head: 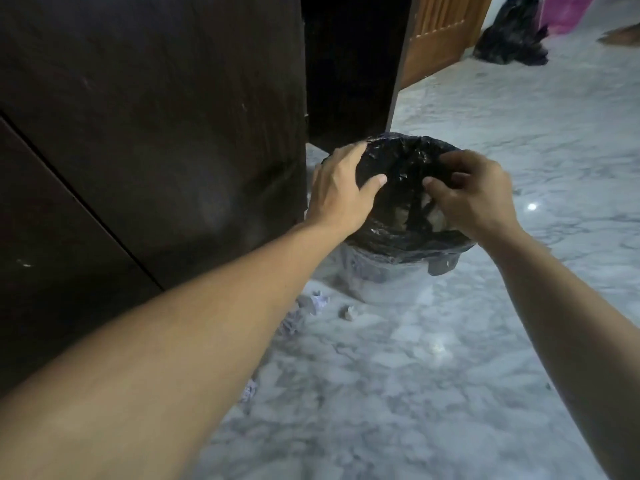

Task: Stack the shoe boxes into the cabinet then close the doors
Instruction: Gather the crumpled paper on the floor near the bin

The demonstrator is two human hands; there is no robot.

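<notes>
My left hand [341,188] grips the bin [398,216] rim, fingers clamped on the liner [401,161]. My right hand [474,192] pinches the liner's far side.

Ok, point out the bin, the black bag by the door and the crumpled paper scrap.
bin [377,285], head view, pale side wall.
black bag [509,39], head view, its middle.
crumpled paper scrap [349,312], head view, its centre.

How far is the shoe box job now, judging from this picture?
Nothing looks done: no shoe boxes are in view. In hand is something else: the left hand and right hand hold the black plastic liner of a round waste bin. The dark wooden cabinet waits; stacking and closing remain.
</notes>
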